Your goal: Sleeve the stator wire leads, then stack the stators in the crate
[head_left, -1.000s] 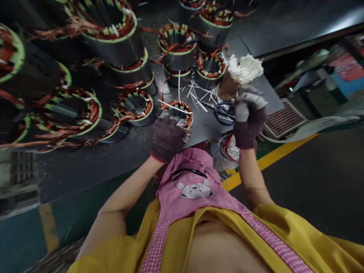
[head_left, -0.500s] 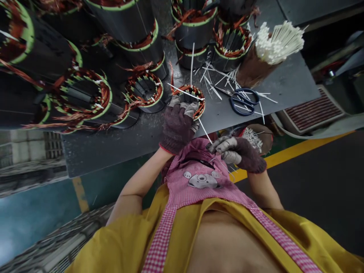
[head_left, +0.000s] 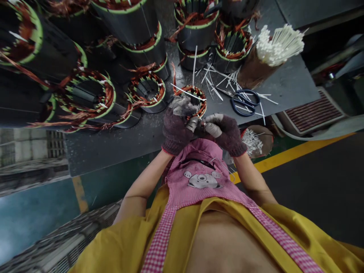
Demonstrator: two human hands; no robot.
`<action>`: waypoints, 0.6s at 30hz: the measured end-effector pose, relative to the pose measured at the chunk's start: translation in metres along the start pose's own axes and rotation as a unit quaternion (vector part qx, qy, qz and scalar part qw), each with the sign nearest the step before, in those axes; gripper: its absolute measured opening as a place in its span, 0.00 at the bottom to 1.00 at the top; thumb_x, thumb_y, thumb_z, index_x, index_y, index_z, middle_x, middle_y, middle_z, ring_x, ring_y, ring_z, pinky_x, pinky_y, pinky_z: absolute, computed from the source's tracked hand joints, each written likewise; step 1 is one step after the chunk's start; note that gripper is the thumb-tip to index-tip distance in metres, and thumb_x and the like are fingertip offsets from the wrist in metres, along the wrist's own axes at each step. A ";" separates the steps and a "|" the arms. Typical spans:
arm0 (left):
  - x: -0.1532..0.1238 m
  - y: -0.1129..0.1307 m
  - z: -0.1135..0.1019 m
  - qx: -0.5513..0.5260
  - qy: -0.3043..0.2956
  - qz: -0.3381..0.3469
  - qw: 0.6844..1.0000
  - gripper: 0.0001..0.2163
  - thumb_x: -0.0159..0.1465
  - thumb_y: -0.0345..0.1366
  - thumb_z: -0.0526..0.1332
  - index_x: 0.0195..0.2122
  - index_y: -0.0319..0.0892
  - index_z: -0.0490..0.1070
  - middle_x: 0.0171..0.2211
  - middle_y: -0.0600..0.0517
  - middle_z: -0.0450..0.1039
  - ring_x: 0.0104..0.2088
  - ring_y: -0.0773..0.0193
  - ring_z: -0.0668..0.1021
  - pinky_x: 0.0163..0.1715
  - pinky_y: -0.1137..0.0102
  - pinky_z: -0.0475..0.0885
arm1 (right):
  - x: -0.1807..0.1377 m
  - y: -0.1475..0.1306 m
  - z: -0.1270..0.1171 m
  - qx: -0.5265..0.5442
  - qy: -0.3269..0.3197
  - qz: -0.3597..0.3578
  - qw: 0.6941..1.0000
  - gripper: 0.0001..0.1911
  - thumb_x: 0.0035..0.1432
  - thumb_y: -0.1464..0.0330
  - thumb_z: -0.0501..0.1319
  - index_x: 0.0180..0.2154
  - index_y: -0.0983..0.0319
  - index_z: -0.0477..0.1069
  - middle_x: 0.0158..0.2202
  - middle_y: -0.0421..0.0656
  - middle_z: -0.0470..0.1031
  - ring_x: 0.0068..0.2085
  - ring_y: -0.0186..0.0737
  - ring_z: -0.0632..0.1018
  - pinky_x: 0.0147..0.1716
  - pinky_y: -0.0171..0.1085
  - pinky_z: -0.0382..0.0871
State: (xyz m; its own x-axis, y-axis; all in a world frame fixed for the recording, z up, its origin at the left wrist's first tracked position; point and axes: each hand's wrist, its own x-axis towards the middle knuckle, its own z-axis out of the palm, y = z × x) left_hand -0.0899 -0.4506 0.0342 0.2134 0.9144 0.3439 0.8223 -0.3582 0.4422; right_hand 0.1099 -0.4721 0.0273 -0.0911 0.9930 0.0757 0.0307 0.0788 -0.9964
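Ideally, the left hand (head_left: 178, 127), clasping the coil (head_left: 203, 105) near the bench's (head_left: 113, 146) front edge, should steady it while the right hand (head_left: 226, 131), its pinch too hidden to tell, works gently.

Dim, soft light filled the scene, and deep shadow pooled among the stators (head_left: 136, 26) at far left. The left hand (head_left: 176, 129) and right hand (head_left: 226, 133) looked slightly soft. The tabletop (head_left: 113, 149) had a dull sheen; pale glare marked the floor (head_left: 13, 233) at left. Wide-angle distortion stretched the edges.
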 end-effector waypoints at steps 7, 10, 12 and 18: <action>0.010 -0.003 0.007 -0.003 -0.092 -0.007 0.996 0.10 0.75 0.46 0.64 0.54 0.55 0.80 0.57 0.51 0.84 0.74 0.46 0.74 0.79 0.35 0.61 | 0.005 0.003 -0.009 -0.043 0.024 -0.031 0.998 0.23 0.64 0.40 0.73 0.38 0.52 0.85 0.37 0.43 0.85 0.41 0.48 0.84 0.45 0.49 0.84; 0.012 -0.005 0.009 -0.017 -0.086 0.004 0.996 0.10 0.75 0.48 0.63 0.52 0.55 0.80 0.57 0.51 0.85 0.73 0.45 0.74 0.79 0.34 0.60 | 0.007 0.005 -0.010 -0.046 0.014 -0.034 0.998 0.21 0.64 0.43 0.73 0.36 0.53 0.85 0.37 0.43 0.84 0.41 0.49 0.83 0.44 0.50 0.82; 0.012 -0.004 0.009 -0.022 -0.080 0.012 0.996 0.10 0.76 0.46 0.61 0.51 0.54 0.80 0.56 0.51 0.85 0.71 0.47 0.76 0.79 0.35 0.61 | 0.007 0.006 -0.010 -0.042 0.003 -0.035 0.999 0.20 0.64 0.45 0.73 0.36 0.53 0.84 0.36 0.42 0.84 0.41 0.48 0.83 0.43 0.49 0.82; 0.010 0.000 0.001 -0.025 -0.070 0.007 0.997 0.08 0.77 0.42 0.60 0.47 0.55 0.80 0.56 0.52 0.86 0.68 0.51 0.80 0.79 0.41 0.65 | 0.017 0.012 -0.004 -0.111 0.020 0.000 0.994 0.14 0.63 0.53 0.73 0.32 0.55 0.82 0.30 0.42 0.80 0.34 0.46 0.78 0.42 0.50 0.79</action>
State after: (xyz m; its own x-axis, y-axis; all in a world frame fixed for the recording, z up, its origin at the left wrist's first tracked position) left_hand -0.0867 -0.4408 0.0367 0.2996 0.9251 0.2334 0.7915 -0.3776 0.4805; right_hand 0.1129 -0.4543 0.0165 -0.0523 0.9953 0.0818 0.2490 0.0923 -0.9641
